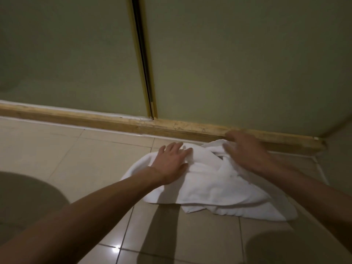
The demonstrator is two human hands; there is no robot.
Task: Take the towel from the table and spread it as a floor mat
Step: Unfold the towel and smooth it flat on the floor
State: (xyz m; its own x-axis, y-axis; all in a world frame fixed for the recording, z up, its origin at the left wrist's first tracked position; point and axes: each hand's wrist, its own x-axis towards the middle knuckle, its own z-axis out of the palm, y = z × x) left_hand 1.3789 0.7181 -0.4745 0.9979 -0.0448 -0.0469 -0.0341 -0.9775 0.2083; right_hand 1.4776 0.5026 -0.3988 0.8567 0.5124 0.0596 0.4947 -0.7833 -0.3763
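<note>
As the towel (209, 180) looks limp, bunched under the flat-spread left grip (171, 161), its edges suit pulling; the right grip (245, 151) is too blurred to read.

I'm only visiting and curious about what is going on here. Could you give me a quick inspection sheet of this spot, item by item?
Surface: pale glossy floor tiles, crossed by shadows.
Job's things: white towel on the floor, bunched and creased, not yet flat.
Clutter: nothing seen.
Hands: left hand lies flat on the towel, fingers straight; right hand is blurred at the towel's far edge, grip unclear.
Cables: nothing seen.
Surroundings: worn sill beneath greenish panels with a dark vertical seam between them.
</note>
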